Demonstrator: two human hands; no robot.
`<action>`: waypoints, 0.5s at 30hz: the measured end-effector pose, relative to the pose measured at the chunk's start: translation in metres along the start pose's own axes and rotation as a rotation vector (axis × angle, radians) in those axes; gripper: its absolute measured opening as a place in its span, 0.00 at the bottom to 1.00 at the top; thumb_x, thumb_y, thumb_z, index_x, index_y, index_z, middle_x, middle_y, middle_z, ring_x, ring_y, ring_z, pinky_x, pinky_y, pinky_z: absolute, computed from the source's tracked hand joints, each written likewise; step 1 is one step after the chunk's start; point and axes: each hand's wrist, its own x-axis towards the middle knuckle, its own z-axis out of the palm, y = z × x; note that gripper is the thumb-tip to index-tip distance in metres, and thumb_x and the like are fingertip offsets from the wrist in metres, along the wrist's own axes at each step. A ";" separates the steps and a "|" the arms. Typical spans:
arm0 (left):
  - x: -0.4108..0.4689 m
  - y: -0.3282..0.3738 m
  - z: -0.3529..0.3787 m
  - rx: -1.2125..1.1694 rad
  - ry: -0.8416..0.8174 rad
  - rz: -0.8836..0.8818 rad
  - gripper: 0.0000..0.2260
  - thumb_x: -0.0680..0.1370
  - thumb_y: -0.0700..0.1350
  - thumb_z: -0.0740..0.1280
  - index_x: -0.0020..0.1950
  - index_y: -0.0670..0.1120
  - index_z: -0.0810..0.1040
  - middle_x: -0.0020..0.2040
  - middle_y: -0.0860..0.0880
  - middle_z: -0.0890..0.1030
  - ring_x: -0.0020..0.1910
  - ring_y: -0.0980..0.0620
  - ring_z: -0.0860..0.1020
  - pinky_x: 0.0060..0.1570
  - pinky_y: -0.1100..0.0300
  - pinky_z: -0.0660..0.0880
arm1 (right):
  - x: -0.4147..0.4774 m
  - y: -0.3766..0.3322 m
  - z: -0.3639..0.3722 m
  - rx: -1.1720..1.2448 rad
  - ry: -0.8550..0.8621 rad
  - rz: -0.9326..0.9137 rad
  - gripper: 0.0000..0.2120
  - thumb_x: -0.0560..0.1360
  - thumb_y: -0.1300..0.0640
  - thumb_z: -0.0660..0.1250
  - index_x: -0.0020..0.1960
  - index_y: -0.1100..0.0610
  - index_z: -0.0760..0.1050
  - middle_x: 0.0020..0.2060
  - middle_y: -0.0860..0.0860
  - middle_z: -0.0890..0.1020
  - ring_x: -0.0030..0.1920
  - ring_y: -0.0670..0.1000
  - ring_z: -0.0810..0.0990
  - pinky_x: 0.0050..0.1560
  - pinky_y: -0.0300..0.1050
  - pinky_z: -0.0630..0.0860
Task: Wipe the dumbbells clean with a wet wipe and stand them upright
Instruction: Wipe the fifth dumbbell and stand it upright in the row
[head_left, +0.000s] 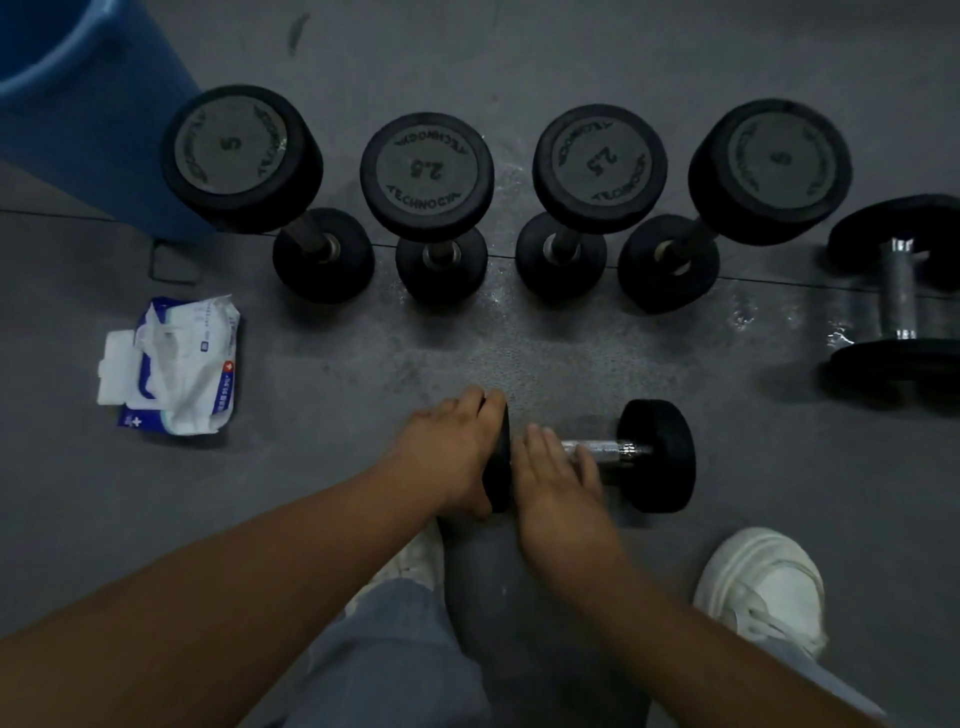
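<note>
Head: lying dumbbell (657, 457), left hand (452, 452) gripping end, right hand (558, 470) flat on handle (615, 451).

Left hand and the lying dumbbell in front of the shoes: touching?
Touching. In the head view the left hand curls its fingers over the rim of one head of the lying dumbbell, with no gap.

One head-worn wide-angle view, looked steeply down and forward from above the person's knees, nearest the lying black chrome-handled dumbbell (657, 454), upright black round-ended dumbbells (426, 176) farther off across dark grey textured floor (571, 353)
</note>
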 end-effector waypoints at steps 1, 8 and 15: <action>0.000 0.000 -0.001 -0.007 -0.006 -0.001 0.51 0.63 0.58 0.78 0.76 0.47 0.51 0.69 0.48 0.63 0.64 0.46 0.71 0.55 0.51 0.73 | 0.006 0.009 -0.002 0.026 -0.013 -0.031 0.32 0.76 0.54 0.36 0.78 0.56 0.54 0.78 0.54 0.57 0.78 0.51 0.52 0.75 0.55 0.41; 0.002 -0.001 -0.003 -0.010 -0.019 -0.012 0.51 0.63 0.58 0.78 0.76 0.48 0.52 0.69 0.48 0.64 0.65 0.46 0.71 0.56 0.50 0.73 | 0.067 0.025 -0.023 0.561 0.046 0.207 0.10 0.78 0.56 0.64 0.59 0.50 0.71 0.47 0.53 0.82 0.48 0.56 0.81 0.46 0.45 0.76; 0.000 0.000 -0.002 -0.040 -0.001 0.004 0.48 0.63 0.57 0.78 0.74 0.48 0.54 0.68 0.48 0.65 0.64 0.46 0.71 0.56 0.50 0.73 | 0.016 0.015 -0.001 0.254 0.100 -0.014 0.25 0.79 0.58 0.56 0.76 0.48 0.61 0.74 0.43 0.65 0.74 0.44 0.61 0.76 0.52 0.50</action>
